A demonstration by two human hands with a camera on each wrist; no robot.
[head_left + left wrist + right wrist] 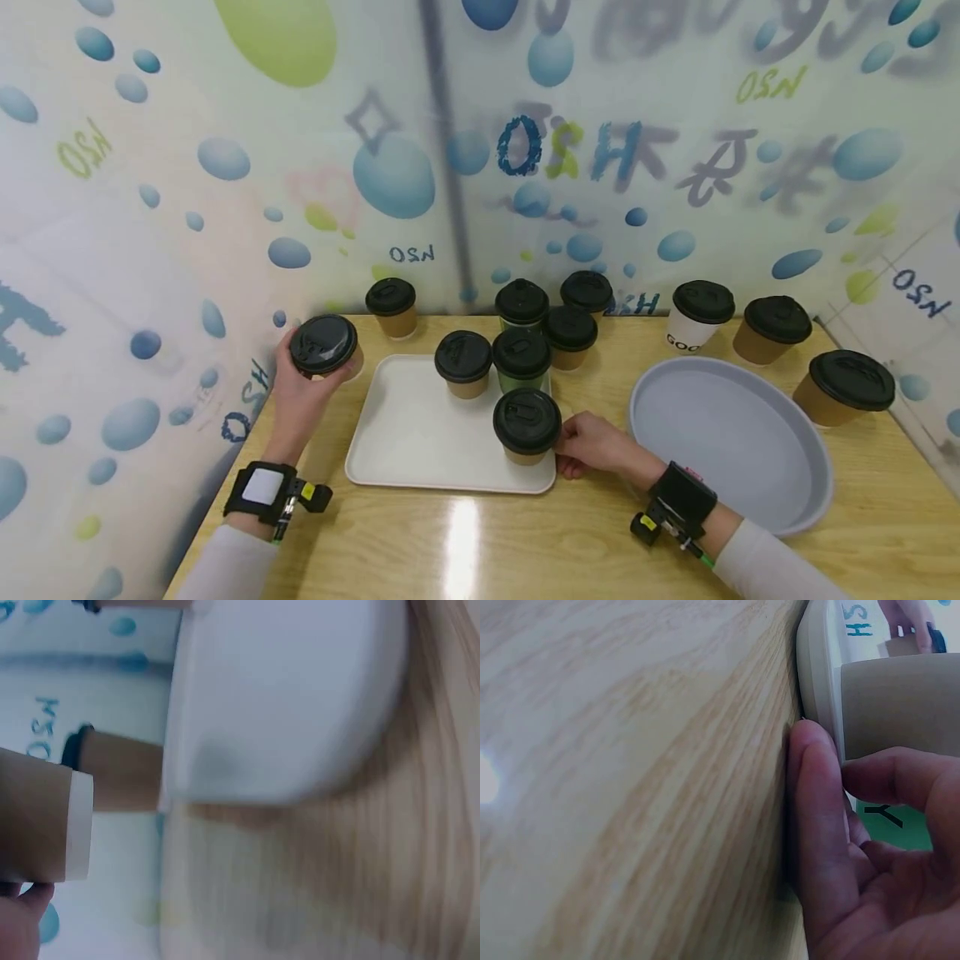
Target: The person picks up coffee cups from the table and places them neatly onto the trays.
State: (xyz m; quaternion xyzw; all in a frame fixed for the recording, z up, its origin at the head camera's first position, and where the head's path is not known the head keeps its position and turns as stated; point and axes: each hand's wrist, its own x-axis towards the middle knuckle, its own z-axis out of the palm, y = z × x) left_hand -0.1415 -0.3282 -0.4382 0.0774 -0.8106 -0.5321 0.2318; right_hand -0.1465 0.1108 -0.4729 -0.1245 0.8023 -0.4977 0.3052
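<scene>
My left hand [302, 393] curls round a cup [326, 343], held up off the table [375, 542] just beyond the tray's [420, 437] left side; my right hand [597, 443] pinches the tray's right edge, beside the front cup [527, 423]. For good handling, I judge, the held cup should stay upright, gripped firmly enough not to slip yet lightly enough not to dent its wall, while a steady pinch keeps the front cup from rocking.

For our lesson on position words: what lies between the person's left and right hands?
The head view shows the white tray, with lidded cups on it, between the left hand and the right hand.
</scene>
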